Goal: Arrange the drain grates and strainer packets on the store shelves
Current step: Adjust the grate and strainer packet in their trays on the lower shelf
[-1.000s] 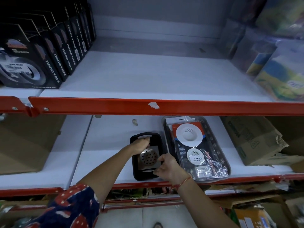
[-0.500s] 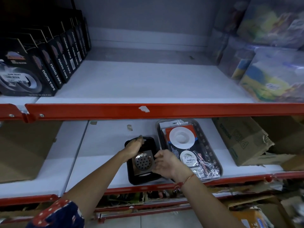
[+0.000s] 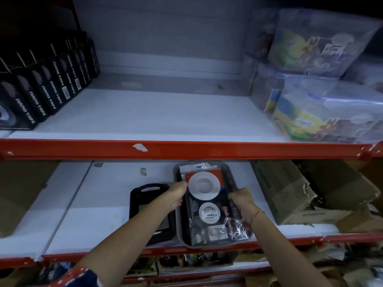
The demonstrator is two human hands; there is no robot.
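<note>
On the lower shelf a grey tray (image 3: pixel 226 169) holds several strainer packets (image 3: pixel 204 188), with white round strainers showing on top. My left hand (image 3: pixel 176 193) grips the tray's left rim and my right hand (image 3: pixel 240 198) grips its right rim. Just to the left lies a black tray (image 3: pixel 143 195). The metal drain grate (image 3: pixel 165 221) in it is mostly hidden under my left forearm.
Black nano tape boxes (image 3: pixel 41 96) line the upper shelf's left side, and clear plastic containers (image 3: pixel 323 112) are stacked on its right. The red shelf edge (image 3: pixel 207 150) runs just above the trays. A torn cardboard box (image 3: pixel 290 193) stands right of the grey tray, and more cardboard (image 3: pixel 18 193) lies at the left.
Both hands left the drain grate in the black tray and moved right onto the rims of the grey tray of strainer packets. The view tilted upward.
</note>
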